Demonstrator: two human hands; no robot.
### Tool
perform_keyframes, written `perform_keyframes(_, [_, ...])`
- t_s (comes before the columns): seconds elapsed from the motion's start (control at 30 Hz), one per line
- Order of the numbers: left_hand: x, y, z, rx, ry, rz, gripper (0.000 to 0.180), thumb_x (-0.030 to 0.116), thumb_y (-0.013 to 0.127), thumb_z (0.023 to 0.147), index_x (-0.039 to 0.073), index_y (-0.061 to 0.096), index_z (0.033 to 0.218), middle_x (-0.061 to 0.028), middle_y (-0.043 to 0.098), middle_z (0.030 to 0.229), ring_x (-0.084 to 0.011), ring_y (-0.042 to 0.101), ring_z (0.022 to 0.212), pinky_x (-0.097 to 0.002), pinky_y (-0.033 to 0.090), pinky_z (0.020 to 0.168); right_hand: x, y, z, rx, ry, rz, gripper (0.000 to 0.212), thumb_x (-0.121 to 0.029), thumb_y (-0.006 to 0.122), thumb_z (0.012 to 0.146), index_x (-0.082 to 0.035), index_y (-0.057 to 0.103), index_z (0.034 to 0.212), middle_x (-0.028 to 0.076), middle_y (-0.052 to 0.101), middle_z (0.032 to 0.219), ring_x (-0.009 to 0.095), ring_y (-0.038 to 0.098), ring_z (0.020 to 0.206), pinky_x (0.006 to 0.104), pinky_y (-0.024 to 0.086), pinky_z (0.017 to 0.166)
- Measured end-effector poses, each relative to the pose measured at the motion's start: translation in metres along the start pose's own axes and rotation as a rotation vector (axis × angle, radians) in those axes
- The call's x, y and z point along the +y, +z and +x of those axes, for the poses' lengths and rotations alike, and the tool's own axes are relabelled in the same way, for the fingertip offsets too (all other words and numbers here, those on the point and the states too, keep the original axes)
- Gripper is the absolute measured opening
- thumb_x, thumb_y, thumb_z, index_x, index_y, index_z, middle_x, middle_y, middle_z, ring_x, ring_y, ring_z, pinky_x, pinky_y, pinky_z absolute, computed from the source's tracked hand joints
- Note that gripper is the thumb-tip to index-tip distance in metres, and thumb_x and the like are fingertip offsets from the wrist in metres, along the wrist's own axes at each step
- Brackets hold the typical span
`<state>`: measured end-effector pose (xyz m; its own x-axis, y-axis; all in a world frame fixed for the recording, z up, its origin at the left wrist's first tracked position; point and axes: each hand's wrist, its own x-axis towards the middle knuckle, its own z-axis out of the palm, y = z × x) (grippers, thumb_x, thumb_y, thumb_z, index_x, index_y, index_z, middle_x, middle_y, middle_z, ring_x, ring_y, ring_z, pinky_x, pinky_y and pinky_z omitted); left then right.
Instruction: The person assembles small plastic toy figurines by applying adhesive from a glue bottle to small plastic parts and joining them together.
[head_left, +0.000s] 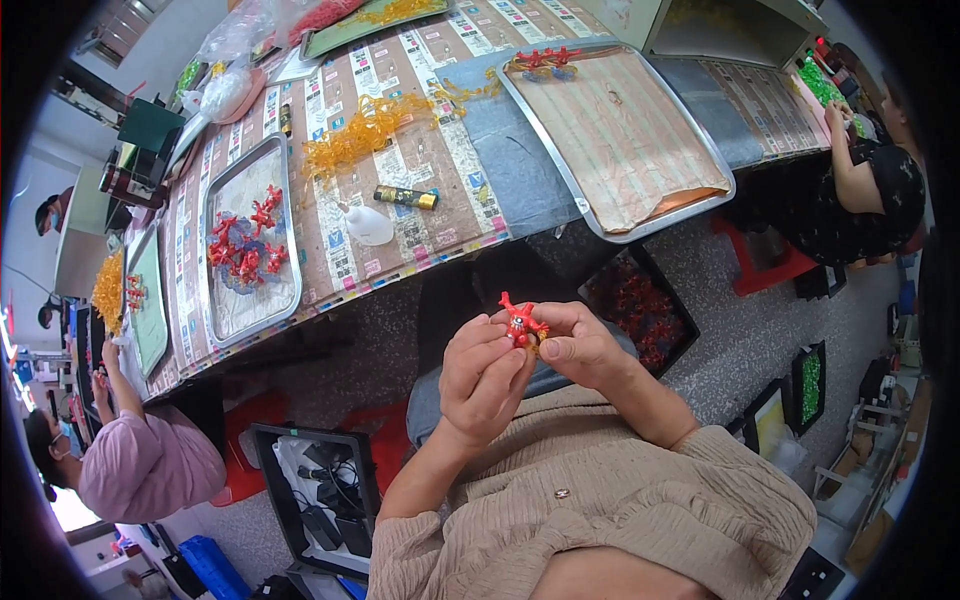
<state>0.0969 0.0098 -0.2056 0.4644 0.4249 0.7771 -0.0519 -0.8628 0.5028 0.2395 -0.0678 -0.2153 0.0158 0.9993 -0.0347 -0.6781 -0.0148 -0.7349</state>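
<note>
Between my two hands, above my lap, is a small red plastic figure (pixel 520 322) with outstretched limbs and some white and dark marks on its front. My left hand (pixel 480 375) has its fingers closed around the figure's left and lower side. The thumb and fingers of my right hand (pixel 578 345) pinch at its right side, where a bit of yellow shows. On the table ahead, a metal tray (pixel 293 255) at left holds red figures (pixel 245 250) with bluish translucent parts. A larger metal tray (pixel 640 150) at right is lined with worn paper and has several red figures (pixel 545 62) along its far edge.
A white squeeze bottle (pixel 368 226), a black-and-gold tube (pixel 407 197) and a heap of yellow translucent parts (pixel 365 135) lie between the trays. Below the table stands a dark crate of red parts (pixel 640 310). Co-workers sit left (pixel 150 455) and right (pixel 870 190).
</note>
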Motion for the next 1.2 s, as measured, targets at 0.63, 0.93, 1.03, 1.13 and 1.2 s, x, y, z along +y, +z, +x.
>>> perform_keyframes(0.63, [0.002,0.003,0.004,0.054,-0.133,-0.071,0.025,-0.004,0.079,0.065,0.002,0.061,0.081,-0.0104,0.059,0.091,-0.0269,0.063,0.086,-0.0428,0.052,0.085,-0.003,0.005,-0.002,0.091,-0.001,-0.189,0.045,-0.019,0.071,0.085,0.003,0.056,0.122,0.006,0.060,0.114,0.012,0.057,0.102,0.0262,0.048,0.089])
perform_keyframes(0.93, [-0.007,-0.002,-0.009,0.268,-1.115,-1.197,0.025,0.000,0.071,0.080,0.003,0.056,0.099,-0.0052,0.060,0.103,-0.0139,0.059,0.096,-0.0265,0.048,0.089,0.000,0.007,-0.001,0.302,-0.186,-0.467,0.026,-0.010,0.069,0.085,0.001,0.066,0.108,0.006,0.062,0.103,0.012,0.060,0.093,0.0230,0.049,0.081])
perform_keyframes(1.03, [-0.006,-0.004,-0.008,0.219,-1.148,-1.297,0.026,0.002,0.070,0.081,0.004,0.055,0.103,-0.0059,0.060,0.108,-0.0147,0.059,0.101,-0.0276,0.048,0.090,-0.002,0.008,-0.001,0.340,-0.242,-0.668,0.023,-0.006,0.070,0.082,-0.001,0.068,0.104,0.006,0.063,0.097,0.011,0.060,0.087,0.0226,0.050,0.074])
perform_keyframes(1.13, [-0.007,-0.005,-0.010,0.218,-1.183,-1.363,0.028,0.003,0.071,0.081,0.004,0.055,0.104,-0.0061,0.060,0.109,-0.0154,0.059,0.102,-0.0282,0.048,0.090,-0.005,0.012,-0.001,0.339,-0.354,-0.832,0.020,-0.001,0.071,0.079,-0.002,0.069,0.099,0.007,0.064,0.091,0.012,0.061,0.082,0.0229,0.050,0.067])
perform_keyframes(1.2, [-0.010,-0.004,-0.013,0.213,-1.193,-1.395,0.028,0.003,0.071,0.081,0.004,0.055,0.104,-0.0061,0.060,0.109,-0.0156,0.059,0.102,-0.0284,0.048,0.090,-0.004,0.013,-0.001,0.332,-0.408,-0.884,0.020,0.001,0.072,0.077,-0.003,0.069,0.097,0.007,0.064,0.089,0.012,0.061,0.080,0.0231,0.050,0.066])
